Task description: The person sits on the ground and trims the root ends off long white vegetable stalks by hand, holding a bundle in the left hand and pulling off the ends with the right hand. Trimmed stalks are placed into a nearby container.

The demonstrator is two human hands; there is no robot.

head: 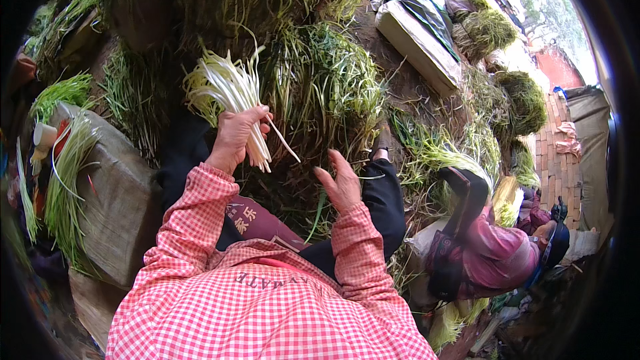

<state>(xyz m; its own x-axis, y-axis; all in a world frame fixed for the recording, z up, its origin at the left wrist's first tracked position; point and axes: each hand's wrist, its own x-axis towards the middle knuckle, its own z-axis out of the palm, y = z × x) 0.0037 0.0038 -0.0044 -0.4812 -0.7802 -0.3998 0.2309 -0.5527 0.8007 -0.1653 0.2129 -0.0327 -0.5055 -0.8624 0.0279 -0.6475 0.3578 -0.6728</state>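
My left hand (238, 132) is closed around a bunch of pale leafy stalks (235, 85), their white ends pointing down toward my lap and their yellow-green leaves fanning away from me. One thin stalk sticks out of the bunch to the right. To the right, my right hand (342, 180) is held with fingers apart and nothing in it, near a few loose green leaves (317, 215). Beyond both hands lies a big heap of green leafy stalks (330, 75). A maroon printed sheet (262, 222) lies across my lap.
At the left, a cloth-covered block (112, 195) carries green stalks (70, 180) and a white cup-like container (45, 136). A long wrapped block (417, 45) lies at the upper right. A co-worker in pink (500, 255) sits at the right beside more stalks (460, 155). Bundled heaps (522, 102) stand behind.
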